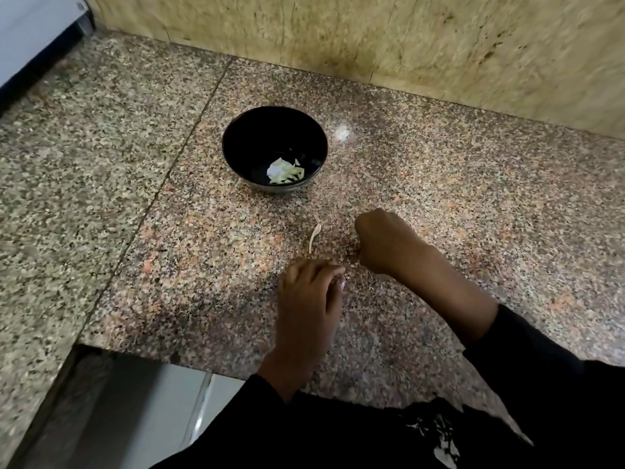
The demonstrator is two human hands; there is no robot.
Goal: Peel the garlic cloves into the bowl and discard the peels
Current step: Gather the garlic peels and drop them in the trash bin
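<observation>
- Granite counter — a peel lies loose near both hands.
- Left hand pinches something small; right hand is fisted, contents unseen.
- Likely gathering peels — next, pick up that one; the bowl stays.

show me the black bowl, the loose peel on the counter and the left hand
black bowl [233,130]: head view, bare inner wall on its left side
loose peel [314,233]: head view, middle of the pale strip
left hand [309,296]: head view, back of the hand
</observation>
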